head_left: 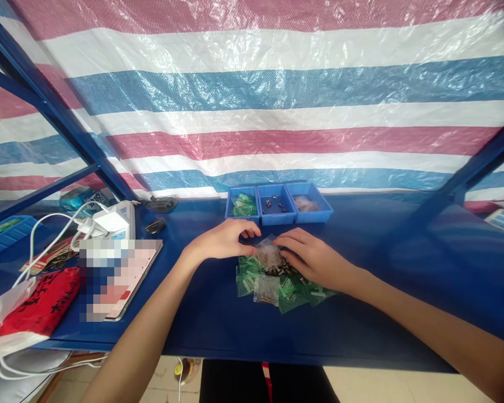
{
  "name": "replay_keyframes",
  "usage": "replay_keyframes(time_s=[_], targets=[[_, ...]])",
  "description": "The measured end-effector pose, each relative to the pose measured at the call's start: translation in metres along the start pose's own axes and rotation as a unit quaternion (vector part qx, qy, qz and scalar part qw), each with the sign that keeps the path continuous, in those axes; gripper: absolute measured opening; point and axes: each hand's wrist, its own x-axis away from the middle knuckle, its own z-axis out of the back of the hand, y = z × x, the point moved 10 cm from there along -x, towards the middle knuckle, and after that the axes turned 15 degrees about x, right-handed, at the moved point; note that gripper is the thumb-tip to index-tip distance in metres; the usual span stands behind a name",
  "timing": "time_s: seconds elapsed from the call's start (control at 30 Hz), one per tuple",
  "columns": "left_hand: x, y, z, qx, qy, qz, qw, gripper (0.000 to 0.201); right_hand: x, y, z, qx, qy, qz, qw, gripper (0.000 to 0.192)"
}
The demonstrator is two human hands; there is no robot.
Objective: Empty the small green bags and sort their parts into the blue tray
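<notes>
On the blue table (382, 263) lies a heap of small clear and green plastic bags (277, 282) holding little metal parts. My left hand (224, 239) rests at the heap's upper left edge, fingers curled and pinching the top of a clear bag (269, 254). My right hand (313, 257) lies on the heap's right side, fingertips on the same clear bag of brownish parts. Both hands meet over that bag. Whether either hand fully grips it is hard to tell.
Three small blue trays stand behind the hands: the left tray (242, 205) with green bags, the middle tray (276, 205) with dark parts, the right tray (308, 204) with a clear bag. At left are a white power strip (115, 219), a blurred tablet (117, 274) and a red bag (37, 305).
</notes>
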Motion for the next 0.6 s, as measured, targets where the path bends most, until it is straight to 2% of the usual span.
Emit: replay_keyframes(time_s=[0.1,0.2,0.4,0.53,0.6], targets=[[0.002,-0.005,-0.003,0.002,-0.037,0.030,0.999,0.045,-0.001,-0.011,0.002,-0.001,-0.005,0.032,0.999,0.027],[0.000,-0.007,-0.006,0.013,-0.043,0.026,0.999,0.045,-0.001,-0.023,0.006,-0.004,0.000,0.058,0.998,0.026],[0.002,0.009,0.000,-0.044,0.016,-0.007,0.999,0.021,0.003,-0.045,0.009,0.015,-0.025,0.111,0.993,0.028],[0.014,0.008,-0.018,-0.066,-0.087,0.065,0.992,0.025,0.003,-0.049,0.013,0.026,-0.032,0.138,0.990,0.032],[0.019,0.004,-0.023,-0.082,-0.111,0.095,0.986,0.032,0.005,-0.053,0.013,0.029,-0.039,0.158,0.986,0.033]])
